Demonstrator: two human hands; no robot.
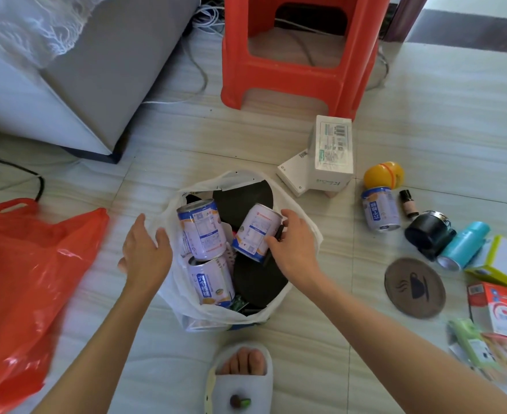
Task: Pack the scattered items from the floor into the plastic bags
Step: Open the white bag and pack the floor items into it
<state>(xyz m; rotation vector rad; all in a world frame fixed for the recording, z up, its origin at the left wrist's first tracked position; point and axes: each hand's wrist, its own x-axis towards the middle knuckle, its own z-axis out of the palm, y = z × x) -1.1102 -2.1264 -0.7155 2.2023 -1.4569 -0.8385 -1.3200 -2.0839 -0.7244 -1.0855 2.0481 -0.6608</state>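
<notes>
White plastic bag (pixel 279 312) sits open on the tiled floor (pixel 186 144), holding three purple-and-white cans with blue label bands; their print is too small to read. The left hand (pixel 146 249), fingers spread, rests against the bag's left rim. The right hand (pixel 294 240) is closed on a slim black object (pixel 278 233) beside the tilted can (pixel 256 233) in the bag. A red bag (pixel 22 279) lies to the left. To the right: a fourth can (pixel 380 209), white boxes (pixel 332 150) with barcodes, a yellow ball (pixel 383 174), and a round coaster (pixel 414 288) showing a steaming cup.
</notes>
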